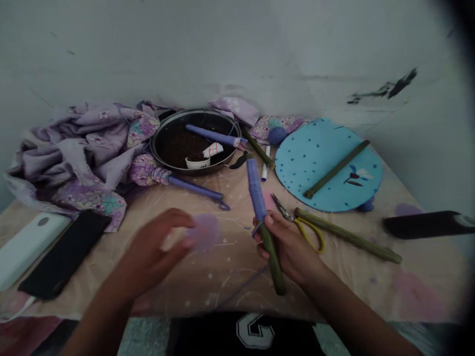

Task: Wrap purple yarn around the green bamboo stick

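Observation:
My right hand (285,244) grips a green bamboo stick (272,262) whose upper end is wrapped in purple material (255,188). My left hand (154,244) is blurred and has its fingers against a round, pale purple fluffy piece (203,233), which seems held at its edge. Just right of my right hand lie yellow-handled scissors (297,222), their metal blades pointing left, and a longer bamboo stick (347,235). A purple-wrapped stick (195,188) with a floral cloth bundle at one end lies ahead of my left hand.
A dark round pan (195,116) holds brown material, a purple-wrapped stick and a white cup. Beyond lie a blue dotted disc (328,165) with a bamboo stick on it, a marker (264,164), and crumpled floral cloth (81,158). A black phone (65,254) and white box (29,247) sit left.

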Available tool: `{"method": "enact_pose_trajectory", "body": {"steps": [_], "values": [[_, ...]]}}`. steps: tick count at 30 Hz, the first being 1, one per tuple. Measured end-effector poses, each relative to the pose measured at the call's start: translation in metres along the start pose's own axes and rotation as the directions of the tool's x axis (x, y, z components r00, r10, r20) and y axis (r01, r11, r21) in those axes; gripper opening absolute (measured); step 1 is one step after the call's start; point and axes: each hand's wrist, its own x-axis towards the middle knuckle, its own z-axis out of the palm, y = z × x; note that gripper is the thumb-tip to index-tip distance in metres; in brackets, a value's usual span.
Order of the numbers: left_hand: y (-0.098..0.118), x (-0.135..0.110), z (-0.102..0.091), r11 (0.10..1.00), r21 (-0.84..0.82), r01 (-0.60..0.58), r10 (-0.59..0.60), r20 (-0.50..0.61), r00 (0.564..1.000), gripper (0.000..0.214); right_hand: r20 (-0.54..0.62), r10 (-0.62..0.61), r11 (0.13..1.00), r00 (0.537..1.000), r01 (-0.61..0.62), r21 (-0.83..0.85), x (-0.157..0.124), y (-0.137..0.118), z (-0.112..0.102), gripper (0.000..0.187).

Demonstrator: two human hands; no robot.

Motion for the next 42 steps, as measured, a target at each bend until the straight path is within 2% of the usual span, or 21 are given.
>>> {"method": "enact_pose_trajectory", "body": {"steps": [3, 5, 6, 7, 9, 11, 13, 17, 19, 22, 25, 30, 35, 39, 42], "values": [[0.012, 0.025, 0.037, 0.956, -0.284, -0.073, 0.121, 0.156, 0.980, 0.022, 0.013, -0.002, 1.000, 1.000, 0.002, 0.007, 0.005, 0.005, 0.004, 0.018], [0.020, 0.042, 0.063, 0.898, -0.441, -0.009, 0.088, 0.159, 0.983, 0.021, 0.001, -0.022, 1.000, 1.000, 0.022, 0.012, 0.008, 0.006, 0.004, 0.019], [0.022, 0.048, 0.074, 0.865, -0.499, 0.044, 0.030, 0.140, 0.990, 0.017, -0.011, -0.040, 0.999, 0.999, 0.040, 0.020, 0.010, 0.007, 0.003, 0.020], [0.024, 0.052, 0.083, 0.822, -0.559, 0.105, -0.032, 0.139, 0.990, 0.015, -0.024, -0.061, 0.998, 0.998, 0.061, 0.031, 0.011, 0.007, 0.002, 0.020], [0.025, 0.055, 0.093, 0.746, -0.647, 0.160, -0.079, 0.153, 0.985, 0.015, -0.039, -0.090, 0.995, 0.995, 0.092, 0.042, 0.013, 0.008, -0.001, 0.020], [0.025, 0.054, 0.094, 0.644, -0.737, 0.206, -0.107, 0.179, 0.978, 0.016, -0.039, -0.099, 0.994, 0.994, 0.100, 0.033, 0.015, 0.010, -0.004, 0.020], [0.024, 0.051, 0.093, 0.548, -0.786, 0.287, -0.132, 0.257, 0.957, 0.017, -0.034, -0.091, 0.996, 0.995, 0.092, 0.008, 0.016, 0.013, -0.007, 0.021], [0.023, 0.050, 0.092, 0.417, -0.743, 0.523, -0.136, 0.518, 0.844, 0.020, -0.054, -0.095, 0.995, 0.994, 0.093, -0.038, 0.017, 0.019, -0.012, 0.024], [0.023, 0.052, 0.095, 0.395, -0.718, 0.573, -0.167, 0.557, 0.813, 0.019, -0.067, -0.101, 0.994, 0.993, 0.098, -0.050, 0.017, 0.020, -0.013, 0.026], [0.022, 0.056, 0.100, 0.428, -0.734, 0.527, -0.199, 0.492, 0.847, 0.022, -0.101, -0.112, 0.993, 0.989, 0.108, -0.046, 0.016, 0.017, -0.014, 0.027], [0.019, 0.060, 0.103, 0.412, -0.773, 0.483, -0.161, 0.460, 0.873, 0.026, -0.143, -0.113, 0.993, 0.983, 0.109, -0.039, 0.016, 0.015, -0.014, 0.031], [0.013, 0.061, 0.110, 0.320, -0.798, 0.510, -0.096, 0.508, 0.856, 0.029, -0.138, -0.112, 0.991, 0.984, 0.100, -0.088, 0.015, 0.017, -0.016, 0.029], [0.009, 0.058, 0.116, 0.208, -0.846, 0.491, -0.015, 0.499, 0.866, 0.035, -0.082, -0.115, 0.984, 0.990, 0.102, -0.146, 0.014, 0.016, -0.018, 0.030], [0.009, 0.057, 0.113, 0.238, -0.849, 0.471, -0.068, 0.469, 0.881, 0.038, -0.022, -0.122, 0.983, 0.992, 0.118, -0.142, 0.014, 0.013, -0.019, 0.032], [0.008, 0.056, 0.112, 0.213, -0.860, 0.464, -0.037, 0.468, 0.883, 0.034, -0.004, -0.093, 0.988, 0.996, 0.092, -0.122, 0.013, 0.013, -0.019, 0.028]]}}
